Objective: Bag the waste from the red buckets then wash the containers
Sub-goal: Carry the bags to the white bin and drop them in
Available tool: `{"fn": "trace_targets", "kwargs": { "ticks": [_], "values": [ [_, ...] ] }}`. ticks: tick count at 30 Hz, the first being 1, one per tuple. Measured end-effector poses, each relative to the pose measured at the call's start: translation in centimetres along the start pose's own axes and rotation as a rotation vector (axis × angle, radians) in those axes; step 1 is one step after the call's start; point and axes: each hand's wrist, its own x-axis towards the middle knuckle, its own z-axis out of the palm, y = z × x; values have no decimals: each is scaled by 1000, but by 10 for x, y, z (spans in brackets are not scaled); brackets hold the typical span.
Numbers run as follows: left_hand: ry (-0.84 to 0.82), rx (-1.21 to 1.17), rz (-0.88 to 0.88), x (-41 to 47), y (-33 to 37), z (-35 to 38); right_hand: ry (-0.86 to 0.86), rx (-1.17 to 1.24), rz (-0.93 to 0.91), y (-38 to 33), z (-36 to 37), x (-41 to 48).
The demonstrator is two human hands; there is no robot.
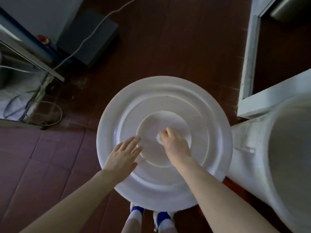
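Right hand [175,145] pinches small white lump [159,140] at centre of large round white plastic lid [168,91]; left hand [122,155] spread flat over it. Centre-only hold: lid may tip, strike neighbouring white tub [286,148].

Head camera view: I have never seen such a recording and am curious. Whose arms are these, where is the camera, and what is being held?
There is no machine: a person wears a camera on the head, looking down at their own arms. Below is a big round white lid with raised rings, above a tiled floor and their shoes. The left hand lies flat over the lid, fingers straight. The right hand pinches a small white wad in its fingers at the lid's centre. A large white tub stands to the right.
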Motion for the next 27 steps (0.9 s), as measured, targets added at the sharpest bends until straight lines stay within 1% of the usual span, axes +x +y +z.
{"fn": "trace_targets", "kwargs": {
  "ticks": [2, 4, 6, 7, 9, 11, 13, 15, 19, 23, 25, 27],
  "values": [
    [-30, -9, -19, 13, -8, 21, -33, -25, -31, 8, 22, 16],
    [-2, -40, -55, 35, -17, 49, -63, -22, -38, 20, 53, 39],
    [-6, -59, -78, 61, -25, 87, -161, -73, -30, 35, 89, 65],
    [-10, -84, -104, 76, -30, 107, -171, -79, -31, 43, 107, 78],
    [-1, -94, -137, 108, -41, 148, -122, -104, -43, 56, 142, 104],
    [-21, -102, -118, 139, -52, 191, -94, -125, -40, 71, 183, 128],
    [-35, -95, -138, 168, -64, 231, -120, -123, -27, 90, 227, 149],
    [-61, -88, -167, 192, -75, 265, -134, -53, -13, 106, 273, 171],
    [-154, -63, -145, 221, -93, 316, -136, -31, 28, 127, 344, 192],
    [-212, -53, -119, 239, -96, 341, -143, 26, 41, 138, 378, 196],
    [-254, -30, -107, 243, -93, 342, -135, 55, 58, 141, 380, 192],
    [-277, 3, -88, 243, -87, 331, -116, 137, 84, 141, 366, 184]
  ]
}}
